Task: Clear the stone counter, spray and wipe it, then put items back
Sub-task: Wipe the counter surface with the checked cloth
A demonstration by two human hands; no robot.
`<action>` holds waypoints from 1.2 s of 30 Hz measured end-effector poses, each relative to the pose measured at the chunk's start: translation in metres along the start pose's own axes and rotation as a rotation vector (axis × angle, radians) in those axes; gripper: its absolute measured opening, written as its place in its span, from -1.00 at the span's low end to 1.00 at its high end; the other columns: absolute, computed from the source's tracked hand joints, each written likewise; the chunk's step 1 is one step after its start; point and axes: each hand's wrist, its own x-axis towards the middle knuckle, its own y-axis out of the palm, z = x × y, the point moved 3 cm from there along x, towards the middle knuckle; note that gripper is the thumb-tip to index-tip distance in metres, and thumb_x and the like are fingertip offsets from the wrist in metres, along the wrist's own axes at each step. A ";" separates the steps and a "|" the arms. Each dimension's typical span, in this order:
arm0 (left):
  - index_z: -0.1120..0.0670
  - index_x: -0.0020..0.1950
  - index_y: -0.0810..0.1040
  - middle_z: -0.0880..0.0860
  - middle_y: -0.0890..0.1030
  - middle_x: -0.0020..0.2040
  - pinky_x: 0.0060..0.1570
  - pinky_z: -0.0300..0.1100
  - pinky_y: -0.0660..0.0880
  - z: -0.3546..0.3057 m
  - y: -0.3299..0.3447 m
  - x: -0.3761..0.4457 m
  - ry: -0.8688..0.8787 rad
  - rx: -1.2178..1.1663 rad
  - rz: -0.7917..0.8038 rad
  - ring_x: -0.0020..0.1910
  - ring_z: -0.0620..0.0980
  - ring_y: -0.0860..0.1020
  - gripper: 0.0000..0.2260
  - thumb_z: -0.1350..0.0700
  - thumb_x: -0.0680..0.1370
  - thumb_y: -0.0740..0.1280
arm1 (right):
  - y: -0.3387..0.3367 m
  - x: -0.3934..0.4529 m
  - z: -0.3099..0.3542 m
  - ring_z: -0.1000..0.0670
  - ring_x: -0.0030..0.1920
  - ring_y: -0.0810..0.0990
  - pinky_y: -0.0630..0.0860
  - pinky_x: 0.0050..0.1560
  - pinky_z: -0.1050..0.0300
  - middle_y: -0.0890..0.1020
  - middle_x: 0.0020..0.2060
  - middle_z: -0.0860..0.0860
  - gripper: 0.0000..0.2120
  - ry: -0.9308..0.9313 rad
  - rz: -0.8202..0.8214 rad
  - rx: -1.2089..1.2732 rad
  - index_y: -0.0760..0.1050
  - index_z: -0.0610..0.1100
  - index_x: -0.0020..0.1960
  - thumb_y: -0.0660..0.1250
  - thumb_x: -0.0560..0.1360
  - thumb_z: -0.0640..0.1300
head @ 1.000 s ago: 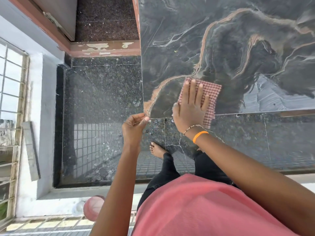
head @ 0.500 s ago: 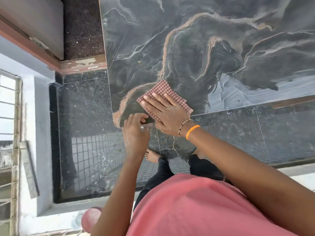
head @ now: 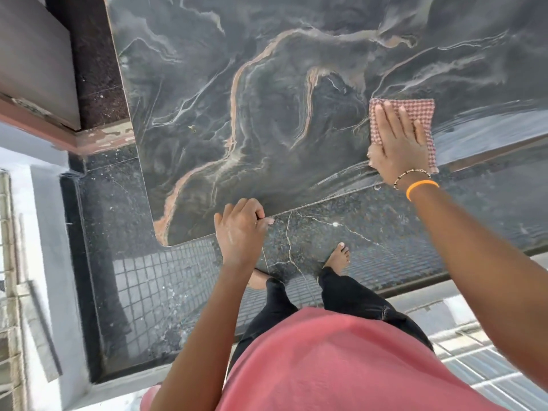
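Head view: I see the right hand (head: pixel 398 143) spread flat on the checked cloth (head: pixel 415 114), pressing it to the stone counter (head: pixel 267 114) at three o'clock; the left hand (head: pixel 240 229) at six o'clock curls on the counter's edge, perhaps pinching nothing

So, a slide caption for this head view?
Right hand presses checked cloth on marbled stone counter; left hand grips its edge.

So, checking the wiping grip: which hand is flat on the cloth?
The right hand, fingers spread flat on the checked cloth; the left hand only grips the counter edge.
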 end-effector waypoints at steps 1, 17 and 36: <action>0.05 -0.31 0.45 -0.08 0.50 -0.34 -0.17 -0.15 0.16 0.000 0.000 0.000 0.003 0.016 0.003 -0.30 -0.03 0.35 -0.76 0.01 0.34 0.48 | 0.002 -0.005 -0.001 -0.14 0.53 0.05 0.01 0.48 -0.21 0.07 0.55 -0.01 -0.30 0.062 -0.012 0.023 -0.01 -0.05 0.54 -0.03 0.41 0.04; 0.03 -0.27 0.56 -0.07 0.61 -0.27 -0.15 -0.16 0.10 -0.007 0.002 -0.005 -0.115 0.082 -0.064 -0.19 0.01 0.39 -0.84 0.01 0.35 0.48 | 0.039 -0.071 0.162 -0.08 0.55 -0.03 -0.08 0.50 -0.14 0.00 0.56 0.01 -0.36 -0.634 0.095 -0.102 -0.11 -0.06 0.54 -0.06 0.49 0.01; 0.01 -0.10 0.57 -0.08 0.59 -0.16 -0.07 -0.16 0.16 -0.190 0.068 0.040 0.220 -0.012 0.164 -0.09 -0.01 0.47 -0.75 -0.03 0.31 0.51 | -0.020 0.008 -0.118 -0.06 0.53 0.09 -0.01 0.49 -0.09 0.11 0.54 0.07 -0.35 -0.161 0.016 -0.059 0.02 -0.01 0.54 -0.08 0.43 -0.02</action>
